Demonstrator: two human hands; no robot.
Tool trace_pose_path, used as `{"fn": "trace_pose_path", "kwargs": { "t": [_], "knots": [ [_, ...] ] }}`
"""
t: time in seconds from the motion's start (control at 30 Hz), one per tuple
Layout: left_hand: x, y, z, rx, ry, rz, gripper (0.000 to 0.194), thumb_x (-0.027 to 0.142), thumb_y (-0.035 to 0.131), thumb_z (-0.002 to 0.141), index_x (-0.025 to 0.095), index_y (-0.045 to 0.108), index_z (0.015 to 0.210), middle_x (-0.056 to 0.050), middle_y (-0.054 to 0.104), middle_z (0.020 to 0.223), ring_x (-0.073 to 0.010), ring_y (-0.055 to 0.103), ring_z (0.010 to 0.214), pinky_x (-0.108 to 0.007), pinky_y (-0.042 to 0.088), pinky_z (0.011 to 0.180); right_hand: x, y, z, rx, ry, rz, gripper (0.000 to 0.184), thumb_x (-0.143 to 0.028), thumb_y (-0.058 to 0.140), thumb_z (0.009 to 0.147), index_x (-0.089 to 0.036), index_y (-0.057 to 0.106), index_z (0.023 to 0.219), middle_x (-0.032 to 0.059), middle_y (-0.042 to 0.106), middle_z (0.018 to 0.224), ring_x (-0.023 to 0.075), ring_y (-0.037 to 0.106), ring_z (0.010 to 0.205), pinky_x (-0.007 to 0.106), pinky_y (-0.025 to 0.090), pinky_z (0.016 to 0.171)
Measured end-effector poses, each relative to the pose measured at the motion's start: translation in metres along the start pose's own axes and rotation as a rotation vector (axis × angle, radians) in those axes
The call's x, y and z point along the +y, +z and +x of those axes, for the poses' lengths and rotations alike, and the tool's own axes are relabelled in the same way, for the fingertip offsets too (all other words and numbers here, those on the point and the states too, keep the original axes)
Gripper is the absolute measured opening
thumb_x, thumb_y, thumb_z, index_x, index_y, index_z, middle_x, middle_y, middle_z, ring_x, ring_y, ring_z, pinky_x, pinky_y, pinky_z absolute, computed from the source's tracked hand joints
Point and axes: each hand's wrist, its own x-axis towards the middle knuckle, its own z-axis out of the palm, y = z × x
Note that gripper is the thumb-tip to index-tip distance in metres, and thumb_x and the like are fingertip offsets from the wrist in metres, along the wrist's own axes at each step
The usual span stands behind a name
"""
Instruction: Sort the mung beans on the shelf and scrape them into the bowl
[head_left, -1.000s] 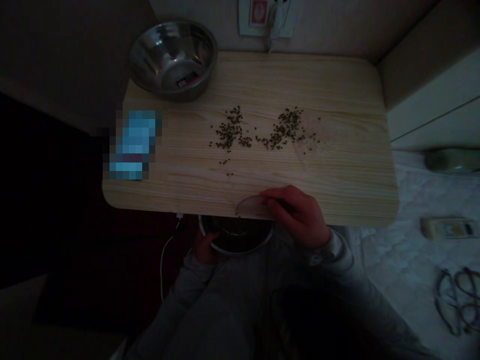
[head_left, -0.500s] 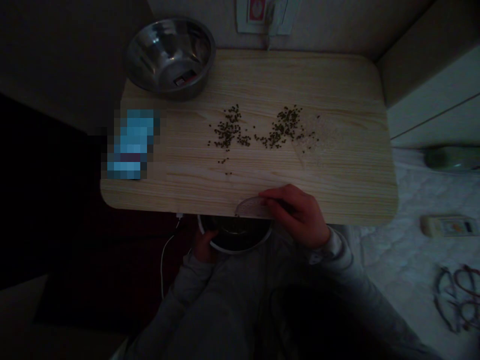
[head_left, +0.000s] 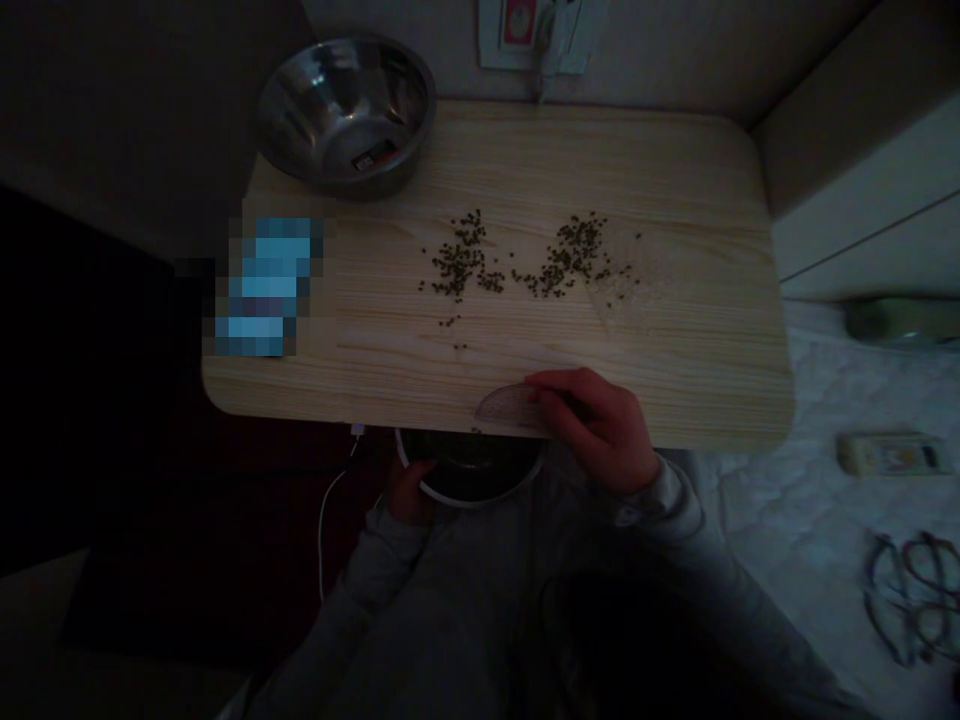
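My right hand [head_left: 600, 425] rests at the near edge of the light wooden table [head_left: 675, 170], fingers closed on a clear half-round plastic piece [head_left: 508, 406] that looks like a protractor, lying flat on the edge. Just below the edge, my left hand [head_left: 405, 492] grips the rim of a dark bowl with a pale rim [head_left: 469, 476], held under the table edge beneath the plastic piece. Two loose heaps of small dark seeds [head_left: 459, 264] [head_left: 570, 255] lie mid-table, with a faint patch of pale grains [head_left: 630, 285] to their right.
A steel bowl [head_left: 345, 112] stands at the table's far left corner, a blurred blue item [head_left: 266, 288] at its left edge. A white cable [head_left: 330, 510] hangs under the table. A wall socket [head_left: 536, 35] is behind. Glasses [head_left: 911, 595] and a remote [head_left: 889, 453] lie on bedding at right.
The clear plastic piece and my right hand have crept slightly up onto the table edge. My left hand and the dark bowl have stayed put.
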Motion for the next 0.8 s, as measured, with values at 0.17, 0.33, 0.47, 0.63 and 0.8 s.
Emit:
{"fn": "trace_pose_path", "kwargs": {
  "t": [0.17,0.33,0.47,0.63,0.8],
  "knots": [
    [0.006,0.005,-0.001,0.009,-0.034,-0.033,0.017,0.026,0.060,0.055,0.023,0.063,0.071,-0.003,0.065,0.073,-0.0268,0.056,0.090,-0.040,0.043,0.081,0.001,0.000,0.000,0.002,0.002,-0.012,0.024,-0.026,0.043,0.079,-0.022,0.058,0.098,0.0034,0.064,0.082,0.0151,0.058,0.075,0.030,0.046,0.068],
    [0.002,0.009,0.001,0.009,-0.068,-0.080,0.021,0.028,0.057,0.057,0.020,0.063,0.076,-0.005,0.066,0.077,-0.0267,0.055,0.092,-0.040,0.042,0.083,0.000,0.001,0.000,0.005,0.012,-0.016,0.024,-0.025,0.043,0.079,-0.022,0.058,0.098,0.0032,0.064,0.082,0.0150,0.057,0.075,0.030,0.046,0.068],
    [-0.010,0.004,0.002,0.016,-0.061,-0.056,0.017,0.029,0.054,0.060,0.020,0.062,0.072,-0.006,0.065,0.078,-0.0282,0.055,0.094,-0.044,0.042,0.082,0.000,0.001,0.000,0.004,0.006,-0.020,0.024,-0.025,0.043,0.079,-0.022,0.058,0.098,0.0032,0.063,0.082,0.0148,0.057,0.074,0.030,0.046,0.068],
    [-0.014,-0.009,0.003,-0.017,0.030,0.085,0.018,0.018,0.067,0.040,0.020,0.058,0.055,-0.008,0.064,0.073,-0.0331,0.050,0.100,-0.046,0.037,0.088,0.000,0.001,0.001,0.011,-0.001,-0.025,0.024,-0.025,0.042,0.079,-0.022,0.058,0.098,0.0033,0.064,0.083,0.0152,0.057,0.075,0.030,0.046,0.069],
    [-0.008,0.000,0.001,-0.004,0.030,0.029,0.012,0.027,0.064,0.045,0.022,0.056,0.053,-0.004,0.064,0.072,-0.0294,0.053,0.097,-0.044,0.039,0.087,0.000,0.001,0.001,0.009,-0.006,-0.030,0.024,-0.025,0.043,0.079,-0.022,0.058,0.098,0.0034,0.064,0.083,0.0154,0.057,0.075,0.030,0.046,0.068]
  ]
}}
